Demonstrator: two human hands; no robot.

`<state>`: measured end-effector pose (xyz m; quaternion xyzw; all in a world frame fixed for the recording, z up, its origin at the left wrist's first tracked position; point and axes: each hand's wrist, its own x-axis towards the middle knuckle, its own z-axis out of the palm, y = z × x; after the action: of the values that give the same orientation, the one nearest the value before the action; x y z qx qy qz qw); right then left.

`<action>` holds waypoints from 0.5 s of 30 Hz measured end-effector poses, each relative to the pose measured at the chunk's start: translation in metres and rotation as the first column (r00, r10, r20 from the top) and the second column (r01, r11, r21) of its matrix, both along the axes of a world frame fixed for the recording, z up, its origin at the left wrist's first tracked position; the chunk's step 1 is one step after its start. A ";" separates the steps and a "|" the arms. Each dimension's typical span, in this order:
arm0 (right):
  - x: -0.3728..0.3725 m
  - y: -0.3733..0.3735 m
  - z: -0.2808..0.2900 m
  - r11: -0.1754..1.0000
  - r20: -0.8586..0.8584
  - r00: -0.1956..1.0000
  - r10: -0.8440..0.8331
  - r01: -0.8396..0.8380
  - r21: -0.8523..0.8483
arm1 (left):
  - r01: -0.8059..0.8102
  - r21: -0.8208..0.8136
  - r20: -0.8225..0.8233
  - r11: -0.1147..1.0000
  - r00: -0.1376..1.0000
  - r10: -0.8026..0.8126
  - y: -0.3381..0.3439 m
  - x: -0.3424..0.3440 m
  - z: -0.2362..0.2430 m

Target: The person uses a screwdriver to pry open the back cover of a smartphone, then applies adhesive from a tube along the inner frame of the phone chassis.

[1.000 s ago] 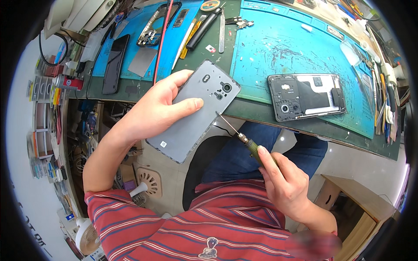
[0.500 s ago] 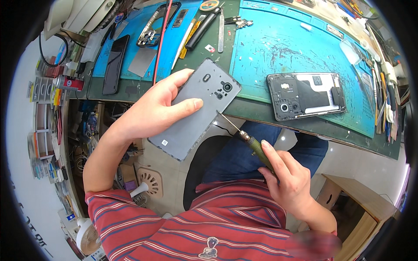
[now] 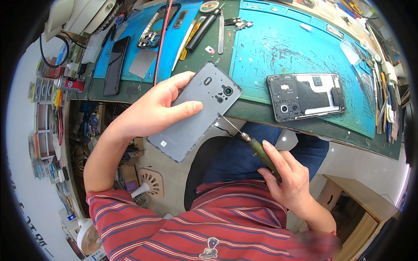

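My left hand (image 3: pixel 157 106) grips a grey phone back cover (image 3: pixel 187 139), thumb across its face; camera openings show near its top end. My right hand (image 3: pixel 283 174) holds a green-handled tool (image 3: pixel 257 147), and the thin metal tip touches the cover's right edge, just below the camera openings. To the right on the blue mat (image 3: pixel 265 48) lies an opened phone (image 3: pixel 307 96) with its camera lenses and dark inner parts exposed.
The green bench (image 3: pixel 244 112) holds another blue mat, a black phone (image 3: pixel 116 65), a metal frame, a black cylindrical tool (image 3: pixel 204 30), tweezers and a row of hand tools at right. Storage racks stand left; a wooden cabinet (image 3: pixel 357 195) is lower right.
The cover in my left hand has shifted slightly, most recently a little downward. My right hand and the tool's handle have moved slightly right, the tip staying at the cover's edge.
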<state>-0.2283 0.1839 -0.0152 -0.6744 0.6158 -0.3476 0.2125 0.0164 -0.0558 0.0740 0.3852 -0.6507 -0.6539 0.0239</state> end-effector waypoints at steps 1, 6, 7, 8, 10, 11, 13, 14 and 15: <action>0.001 0.000 0.000 1.000 0.001 1.000 0.000 0.000 -0.001 | 0.005 -0.007 -0.006 1.000 1.000 -0.005 0.000 0.000 0.000; 0.002 -0.001 -0.007 0.999 0.000 1.000 0.002 -0.002 -0.039 | 0.000 -0.021 0.006 1.000 1.000 0.000 0.000 -0.002 0.000; 0.001 -0.002 -0.008 0.999 -0.001 1.000 0.004 -0.004 -0.048 | -0.001 -0.025 0.008 1.000 1.000 0.002 0.000 -0.002 0.000; 0.001 -0.003 -0.009 0.998 -0.002 1.000 0.005 -0.005 -0.058 | -0.005 -0.019 0.013 1.000 1.000 0.005 0.000 -0.001 0.000; -0.001 -0.002 -0.009 0.999 0.009 1.000 0.012 -0.011 -0.037 | -0.013 -0.006 0.020 1.000 1.000 0.013 0.000 -0.001 0.000; -0.002 -0.001 -0.007 1.000 0.022 1.000 0.017 -0.017 -0.007 | -0.017 -0.003 0.015 1.000 1.000 0.017 0.000 -0.001 0.000; -0.004 0.001 -0.007 0.999 0.108 0.994 0.033 -0.037 0.035 | -0.025 0.003 0.006 1.000 1.000 0.025 0.002 0.000 0.001; -0.006 0.002 -0.007 0.997 0.181 0.982 0.044 -0.054 0.046 | -0.026 0.010 0.010 1.000 1.000 0.026 0.002 0.000 0.002; -0.008 0.003 -0.007 0.996 0.253 0.966 0.054 -0.071 0.056 | -0.028 0.018 0.014 0.999 1.000 0.027 0.002 0.000 0.004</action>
<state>-0.2359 0.1871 -0.0227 -0.6368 0.5732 -0.4032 0.3213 0.0168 -0.0535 0.0779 0.3988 -0.6394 -0.6568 0.0248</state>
